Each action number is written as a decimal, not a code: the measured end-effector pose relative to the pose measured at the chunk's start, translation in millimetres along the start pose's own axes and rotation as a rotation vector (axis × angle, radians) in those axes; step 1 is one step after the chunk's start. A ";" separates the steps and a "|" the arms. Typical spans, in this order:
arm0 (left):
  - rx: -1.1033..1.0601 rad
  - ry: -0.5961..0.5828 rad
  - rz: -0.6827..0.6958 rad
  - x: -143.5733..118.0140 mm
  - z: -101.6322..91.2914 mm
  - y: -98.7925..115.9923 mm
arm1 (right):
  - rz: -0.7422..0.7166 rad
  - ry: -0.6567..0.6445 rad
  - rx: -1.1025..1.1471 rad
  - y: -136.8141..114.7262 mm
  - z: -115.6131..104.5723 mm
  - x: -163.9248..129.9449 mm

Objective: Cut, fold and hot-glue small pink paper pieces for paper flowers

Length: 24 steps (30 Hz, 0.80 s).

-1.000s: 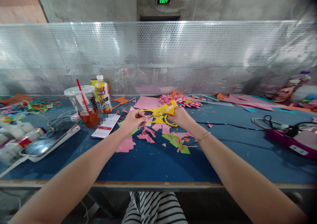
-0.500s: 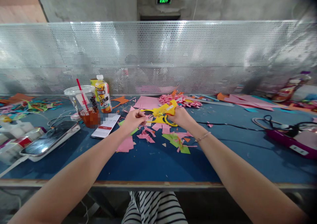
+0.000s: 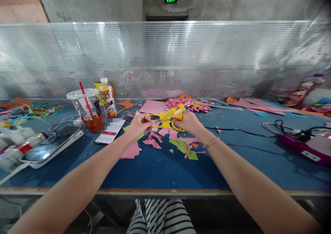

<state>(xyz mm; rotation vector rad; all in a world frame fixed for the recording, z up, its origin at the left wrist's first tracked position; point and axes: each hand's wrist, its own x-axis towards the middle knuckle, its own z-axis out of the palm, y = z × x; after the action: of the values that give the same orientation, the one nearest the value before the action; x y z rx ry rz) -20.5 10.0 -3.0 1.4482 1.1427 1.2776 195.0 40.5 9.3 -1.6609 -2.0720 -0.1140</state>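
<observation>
In my right hand (image 3: pixel 190 122) is a yellow glue gun (image 3: pixel 170 114), its nozzle pointing left and its black cord trailing right. My left hand (image 3: pixel 141 123) is closed in a pinch just left of the nozzle. Whatever its fingertips hold is too small to make out. Flat yellow shapes (image 3: pixel 167 125) show under and beside the gun; I cannot tell what they are. Pink paper scraps (image 3: pixel 152 141) and green paper pieces (image 3: pixel 184 148) lie on the blue table below both hands. Behind the gun sit a sheet of pink paper (image 3: pixel 153 106) and a pile of fringed pink paper (image 3: pixel 190 104).
A lidded drink cup (image 3: pixel 84 106), a bottle (image 3: pixel 107 101) and a phone (image 3: pixel 110 132) stand or lie left of my left hand. Another phone (image 3: pixel 55 144) is farther left. A purple power strip (image 3: pixel 302 149) with cables lies right. A perforated metal screen (image 3: pixel 165 58) closes the back.
Almost nothing has changed. Both hands keep their place, and the glue gun stays beside my left fingertips; the view has shifted very slightly.
</observation>
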 end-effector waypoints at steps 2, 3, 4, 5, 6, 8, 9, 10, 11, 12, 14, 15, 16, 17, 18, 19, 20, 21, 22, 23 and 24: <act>0.005 -0.001 0.003 0.8 0.2 -1.0 | -0.017 -0.002 0.002 -2.4 -1.7 -1.2; 0.008 0.000 0.006 1.1 0.2 -1.4 | -0.023 0.001 0.003 -3.2 -2.4 -1.5; 0.012 -0.001 0.010 1.2 0.1 -1.7 | -0.028 0.003 0.004 -3.7 -2.8 -1.7; 0.016 0.000 0.013 1.2 0.0 -1.8 | -0.032 0.004 0.005 -3.9 -3.0 -1.7; 0.020 0.001 0.014 1.0 -0.2 -1.7 | -0.036 0.003 0.009 -3.7 -3.0 -1.6; 0.028 0.001 0.011 0.1 -0.5 -0.6 | -0.037 0.000 0.022 -2.7 -2.5 -1.0; 0.027 0.001 0.010 -0.5 -0.5 0.3 | -0.035 -0.003 0.030 -2.2 -2.1 -0.8; 0.022 0.000 0.010 -1.1 -0.6 1.3 | -0.028 -0.008 0.036 -1.7 -1.8 -0.6; 0.014 -0.001 0.010 -1.7 -0.6 2.3 | -0.015 -0.007 0.042 -1.3 -1.6 -0.5; 0.006 -0.002 0.009 -2.2 -0.6 3.2 | -0.001 -0.006 0.047 -1.1 -1.4 -0.4; -0.008 -0.001 0.009 -2.7 -0.7 4.3 | 0.018 -0.001 0.055 -1.2 -1.5 -0.4; -0.011 -0.002 0.009 -2.7 -0.8 4.3 | 0.024 0.000 0.056 -1.4 -1.5 -0.4; -0.010 -0.003 0.010 -2.5 -0.9 4.1 | 0.030 -0.002 0.055 -1.5 -1.5 -0.3; -0.009 -0.003 0.013 -2.2 -1.0 3.6 | 0.034 -0.006 0.053 -1.6 -1.4 -0.2; -0.003 -0.003 0.017 -1.8 -1.2 2.9 | 0.035 -0.011 0.052 -1.3 -1.0 0.1; 0.006 -0.002 0.022 -1.3 -1.3 2.0 | 0.035 -0.014 0.052 -0.8 -0.5 0.3; 0.016 0.002 0.027 -0.8 -1.4 0.8 | 0.036 -0.013 0.054 -0.1 0.3 0.7; 0.021 0.006 0.031 -0.1 -1.5 -0.5 | 0.034 -0.010 0.060 0.9 1.3 1.1; 0.020 0.009 0.034 0.7 -1.7 -2.0 | 0.031 -0.006 0.069 2.1 2.3 1.4; 0.010 0.014 0.036 1.7 -1.8 -3.6 | 0.025 -0.003 0.079 3.3 3.3 1.8; -0.008 0.018 0.036 2.6 -1.9 -5.1 | 0.019 -0.001 0.090 4.5 4.2 2.2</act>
<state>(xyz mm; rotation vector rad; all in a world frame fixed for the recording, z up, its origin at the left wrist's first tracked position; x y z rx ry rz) -22.7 13.7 -7.3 1.4599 1.1263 1.3212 197.6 45.2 5.5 -1.6258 -2.0310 -0.0133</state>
